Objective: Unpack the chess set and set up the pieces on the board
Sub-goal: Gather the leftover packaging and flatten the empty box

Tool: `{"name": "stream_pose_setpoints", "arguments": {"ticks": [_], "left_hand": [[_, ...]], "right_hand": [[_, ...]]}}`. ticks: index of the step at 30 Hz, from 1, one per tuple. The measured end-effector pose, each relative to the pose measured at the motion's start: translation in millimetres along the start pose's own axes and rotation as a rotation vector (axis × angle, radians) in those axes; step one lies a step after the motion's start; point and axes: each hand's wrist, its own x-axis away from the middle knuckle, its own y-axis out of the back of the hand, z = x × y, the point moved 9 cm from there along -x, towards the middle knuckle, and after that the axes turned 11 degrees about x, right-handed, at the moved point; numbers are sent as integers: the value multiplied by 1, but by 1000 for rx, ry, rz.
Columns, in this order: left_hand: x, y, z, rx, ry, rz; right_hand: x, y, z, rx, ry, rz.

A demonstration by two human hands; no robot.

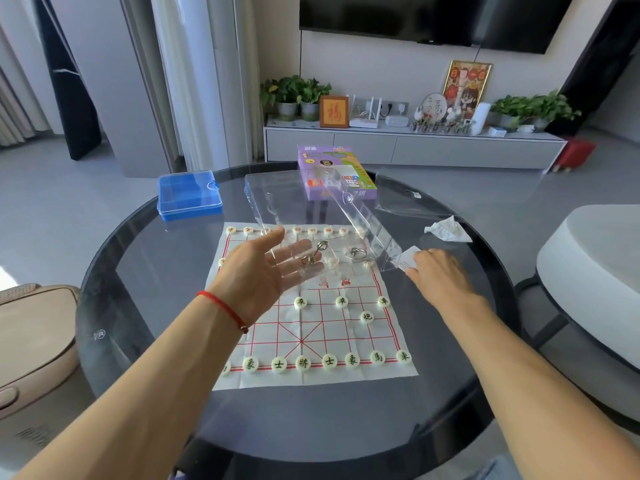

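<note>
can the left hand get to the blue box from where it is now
Probably yes. The left hand is open, palm up under the clear plastic case, and the blue box sits beyond it to the left on bare table with nothing between.

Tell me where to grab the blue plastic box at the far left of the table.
Grip the blue box across its short sides, the hand coming down from above. It lies flat with its lid closed and has bare table around it. The small front latch looks too slight to lift by.
</note>
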Motion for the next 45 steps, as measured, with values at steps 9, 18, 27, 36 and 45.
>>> {"name": "stream_pose_setpoints", "arguments": {"ticks": [9, 18, 27, 36, 45], "left_hand": [[12, -8, 12, 152, 110, 71], [12, -12, 12, 88, 110, 75], [5, -12, 25, -105, 167, 36], [13, -16, 31, -81, 238, 74], [29, -8, 5, -43, 156, 85]], "right_hand": [[23, 17, 31, 365, 118, 6], [29, 20, 9, 136, -39, -53], [54, 131, -34, -782, -80, -748], [35, 132, 30, -937, 229, -193], [50, 81, 65, -1703, -76, 512]]}}
